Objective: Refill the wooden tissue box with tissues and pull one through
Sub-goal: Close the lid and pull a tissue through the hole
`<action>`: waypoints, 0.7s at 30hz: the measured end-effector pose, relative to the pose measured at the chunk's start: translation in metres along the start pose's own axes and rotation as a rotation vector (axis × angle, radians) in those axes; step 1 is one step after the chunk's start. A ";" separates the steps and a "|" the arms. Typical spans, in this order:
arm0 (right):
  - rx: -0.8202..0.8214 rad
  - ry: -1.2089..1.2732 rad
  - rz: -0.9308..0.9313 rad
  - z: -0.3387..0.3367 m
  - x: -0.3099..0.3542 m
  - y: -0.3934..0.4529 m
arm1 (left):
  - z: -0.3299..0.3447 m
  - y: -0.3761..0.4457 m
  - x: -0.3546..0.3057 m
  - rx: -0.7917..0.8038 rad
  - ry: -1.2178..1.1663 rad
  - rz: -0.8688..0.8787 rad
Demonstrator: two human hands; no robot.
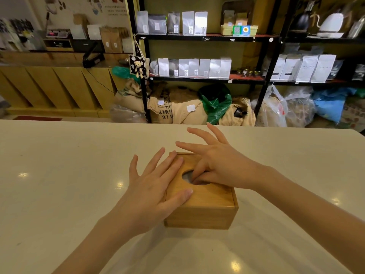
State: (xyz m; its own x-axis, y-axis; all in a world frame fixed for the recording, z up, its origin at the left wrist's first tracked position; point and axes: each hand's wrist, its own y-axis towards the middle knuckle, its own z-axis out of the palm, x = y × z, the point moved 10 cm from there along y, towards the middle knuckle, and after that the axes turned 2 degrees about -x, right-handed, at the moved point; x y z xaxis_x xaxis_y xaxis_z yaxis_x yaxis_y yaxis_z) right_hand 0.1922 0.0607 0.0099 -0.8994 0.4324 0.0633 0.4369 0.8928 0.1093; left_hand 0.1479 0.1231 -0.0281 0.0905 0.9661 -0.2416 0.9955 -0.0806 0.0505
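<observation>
The wooden tissue box [205, 206] stands on the white table [69, 175] in front of me, lid on, with an oval opening in its top. White tissue [186, 177] shows inside the opening. My left hand [156, 192] lies flat on the left part of the lid, fingers spread. My right hand [221, 165] reaches over the box from the right; its thumb and forefinger dip into the opening and pinch at the tissue, while the other fingers fan out above. The pinched part of the tissue is hidden by the fingers.
The table's far edge [177, 123] runs across the view. Beyond it stand black shelves [207, 37] with white coffee bags, and burlap sacks [167, 109] on the floor. A wooden counter [49, 86] lies at the back left.
</observation>
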 end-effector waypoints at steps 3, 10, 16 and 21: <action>0.011 -0.017 0.012 0.002 -0.001 0.001 | 0.000 0.000 -0.001 -0.006 -0.009 0.007; 0.098 0.121 0.038 0.011 -0.006 0.005 | 0.000 0.000 -0.001 -0.005 -0.029 0.001; 0.069 0.185 0.026 0.013 -0.006 0.011 | 0.000 0.000 0.000 -0.011 -0.047 0.012; 0.038 0.220 -0.011 0.012 -0.006 0.009 | 0.001 0.000 0.001 -0.017 -0.064 0.016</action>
State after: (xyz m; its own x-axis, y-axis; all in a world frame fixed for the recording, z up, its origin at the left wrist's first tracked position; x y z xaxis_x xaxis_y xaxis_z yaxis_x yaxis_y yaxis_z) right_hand 0.2014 0.0680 -0.0009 -0.8789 0.3881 0.2772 0.4223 0.9035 0.0739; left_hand 0.1477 0.1238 -0.0294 0.1091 0.9470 -0.3020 0.9932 -0.0916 0.0714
